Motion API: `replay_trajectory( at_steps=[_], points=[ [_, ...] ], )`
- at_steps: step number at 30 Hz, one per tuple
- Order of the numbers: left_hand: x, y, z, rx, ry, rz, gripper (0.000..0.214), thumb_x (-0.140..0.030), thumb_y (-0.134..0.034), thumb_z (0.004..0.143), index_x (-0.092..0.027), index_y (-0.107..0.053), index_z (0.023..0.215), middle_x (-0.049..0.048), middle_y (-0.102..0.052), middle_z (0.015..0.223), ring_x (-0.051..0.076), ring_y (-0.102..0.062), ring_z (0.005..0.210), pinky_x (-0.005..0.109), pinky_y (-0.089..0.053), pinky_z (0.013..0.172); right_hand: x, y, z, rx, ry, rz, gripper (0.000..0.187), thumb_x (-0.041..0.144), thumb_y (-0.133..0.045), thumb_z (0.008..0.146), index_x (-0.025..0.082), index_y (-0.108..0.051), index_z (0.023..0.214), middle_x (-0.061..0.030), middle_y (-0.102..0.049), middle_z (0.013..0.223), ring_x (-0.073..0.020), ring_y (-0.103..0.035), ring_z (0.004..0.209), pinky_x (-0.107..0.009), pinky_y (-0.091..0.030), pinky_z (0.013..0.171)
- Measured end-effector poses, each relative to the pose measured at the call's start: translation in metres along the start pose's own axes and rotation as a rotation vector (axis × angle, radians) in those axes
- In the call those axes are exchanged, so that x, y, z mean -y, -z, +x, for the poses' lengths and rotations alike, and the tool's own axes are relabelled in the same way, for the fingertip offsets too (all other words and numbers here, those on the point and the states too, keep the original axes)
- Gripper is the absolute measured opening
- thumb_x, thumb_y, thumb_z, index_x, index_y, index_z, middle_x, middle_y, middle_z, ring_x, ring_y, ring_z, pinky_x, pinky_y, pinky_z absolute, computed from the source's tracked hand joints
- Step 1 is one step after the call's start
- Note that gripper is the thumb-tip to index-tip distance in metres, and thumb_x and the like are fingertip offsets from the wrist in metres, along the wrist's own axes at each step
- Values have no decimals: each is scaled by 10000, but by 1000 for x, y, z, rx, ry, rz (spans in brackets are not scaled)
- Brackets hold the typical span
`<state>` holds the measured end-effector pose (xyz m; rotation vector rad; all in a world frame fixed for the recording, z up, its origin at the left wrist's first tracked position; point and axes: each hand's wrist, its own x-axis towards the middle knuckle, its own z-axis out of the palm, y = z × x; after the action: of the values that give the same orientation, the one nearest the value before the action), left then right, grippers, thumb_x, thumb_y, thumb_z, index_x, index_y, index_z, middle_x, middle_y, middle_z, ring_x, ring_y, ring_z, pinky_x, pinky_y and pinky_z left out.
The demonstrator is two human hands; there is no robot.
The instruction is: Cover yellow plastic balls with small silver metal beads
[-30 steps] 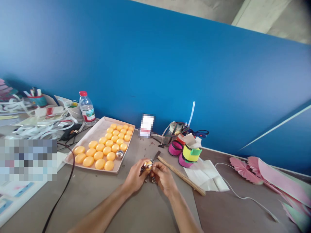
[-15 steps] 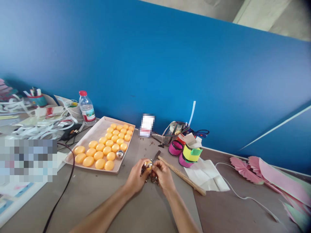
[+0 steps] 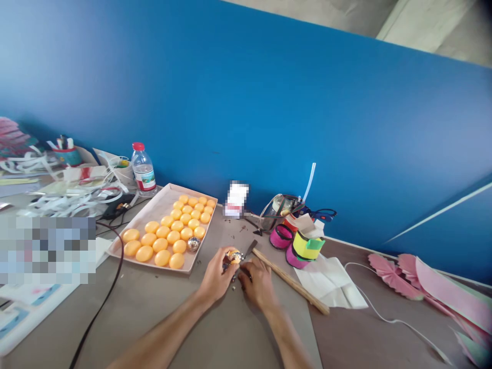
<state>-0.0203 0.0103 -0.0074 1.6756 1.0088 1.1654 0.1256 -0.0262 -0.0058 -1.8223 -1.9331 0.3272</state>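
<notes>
My left hand [image 3: 216,277] is closed round a small orange ball [image 3: 231,253], partly covered with shiny silver bits. To its right, my right hand [image 3: 259,281] is low over the table, fingers curled down and drawn together; whatever lies between the fingertips is hidden. A few tiny silver pieces [image 3: 233,288] lie on the table between the hands. Left of them, a shallow pale tray [image 3: 154,205] holds several orange balls [image 3: 163,258] and a silver-covered ball [image 3: 193,244]. Just beyond my right hand are a dark flat blade [image 3: 250,249] and a wooden stick [image 3: 295,284].
A red-capped water bottle [image 3: 144,173] stands behind the tray. Magenta and yellow bands [image 3: 307,247], white paper [image 3: 330,282] and pink folded paper [image 3: 442,282] lie to the right. A dark cable [image 3: 100,310] crosses the left side. A blue partition [image 3: 246,102] rises behind.
My right hand has left the ball and moved down to the table beside it. The left hand still holds the ball, and more silver shows on it. The view has shifted slightly.
</notes>
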Motion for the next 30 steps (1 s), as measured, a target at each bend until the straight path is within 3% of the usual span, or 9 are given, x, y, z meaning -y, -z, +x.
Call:
replay_trajectory(
  at_steps=[5, 9, 17, 24, 30],
  points=[
    [1, 1, 1, -2, -9, -8, 268, -186, -512, 773, -195, -512, 1041, 48, -608, 997, 161, -582, 888, 302, -463, 812, 5, 5, -1, 19, 58, 62, 156, 218, -481, 821, 229, -636, 818, -14, -592, 793, -171, -529, 825, -311, -276, 749],
    [1, 1, 1, 1, 8, -8, 271, -185, -508, 775, -193, -501, 1046, 53, -600, 1009, 161, -580, 893, 302, -464, 814, 3, 5, -2, 53, 125, 81, 156, 214, -580, 738, 253, -635, 879, -4, -597, 855, -177, -519, 853, -314, -258, 758],
    [-1, 1, 1, 2, 14, -18, 266, -206, -514, 774, -191, -514, 1039, 51, -614, 992, 161, -585, 885, 295, -467, 804, 4, -3, -2, 1, 101, 100, 156, 104, -486, 743, 194, -607, 705, -17, -602, 790, -162, -521, 785, -314, -259, 738],
    [4, 0, 1, -8, 23, -34, 268, -237, -530, 771, -193, -517, 1035, 52, -619, 991, 165, -588, 885, 297, -465, 807, 6, 6, 2, -112, 51, 402, 141, 141, -483, 737, 199, -605, 695, -12, -617, 770, -171, -543, 801, -315, -306, 805],
    [4, -1, 0, 17, 14, -50, 272, -218, -530, 772, -192, -500, 1041, 53, -609, 986, 166, -583, 887, 302, -460, 814, 2, 5, 4, -110, -120, 704, 80, 225, -527, 721, 191, -596, 698, -3, -598, 676, -158, -535, 669, -260, -389, 650]
  ],
)
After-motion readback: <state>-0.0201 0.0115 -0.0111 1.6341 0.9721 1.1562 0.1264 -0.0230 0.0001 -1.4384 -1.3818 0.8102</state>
